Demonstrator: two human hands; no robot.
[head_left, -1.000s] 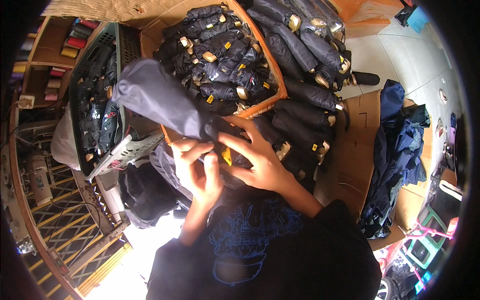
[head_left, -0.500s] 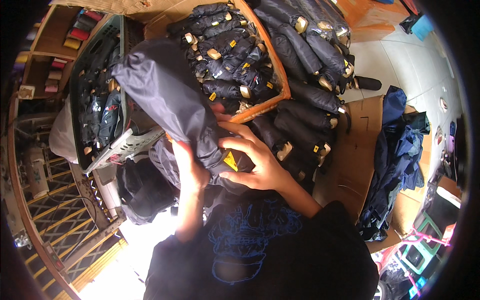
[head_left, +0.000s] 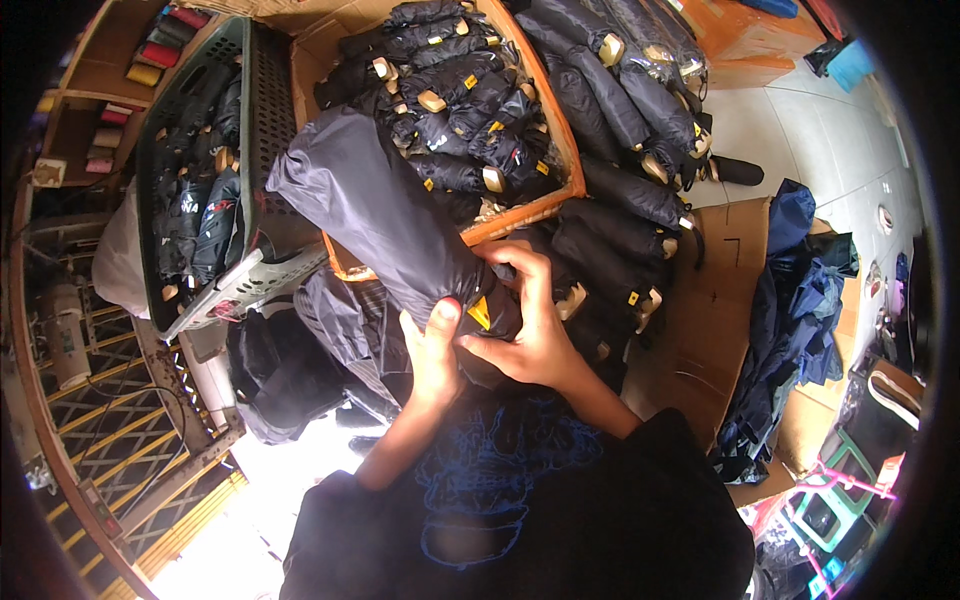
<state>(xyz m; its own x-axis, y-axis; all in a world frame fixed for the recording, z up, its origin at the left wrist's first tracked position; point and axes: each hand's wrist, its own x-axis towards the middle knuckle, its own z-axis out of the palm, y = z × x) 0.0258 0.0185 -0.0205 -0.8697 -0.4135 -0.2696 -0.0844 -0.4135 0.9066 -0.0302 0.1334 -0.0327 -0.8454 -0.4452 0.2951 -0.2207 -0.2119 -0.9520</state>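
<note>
As I look down through the head camera, nearest is the person's black shirt [head_left: 610,500], with a blue line drawing on its front. Just above it, the left hand [head_left: 435,358] is closed on the lower end of a folded umbrella [head_left: 375,205]; its thumb lies on the dark cover, and its other fingers are hidden from me. The right hand [head_left: 537,338] is half curled at the right side of the same end, near a yellow tag [head_left: 481,314], but I cannot tell if it grips or only supports. The umbrella is tilted, its upper end pointing up and to the left. To the left of the hands, I see some black cloth [head_left: 280,375]. Beyond them, an orange-edged box [head_left: 525,212] contains many dark umbrellas [head_left: 450,130] with pale handles, and at its left stands a grey crate [head_left: 270,125] with more. On the right, loose umbrellas [head_left: 600,110] lie in a heap, and a cardboard box [head_left: 700,320] holds crumpled blue cloth [head_left: 785,330]. Farther, I notice white floor tiles [head_left: 780,125] and, at the upper left, thread spools [head_left: 158,55].
</note>
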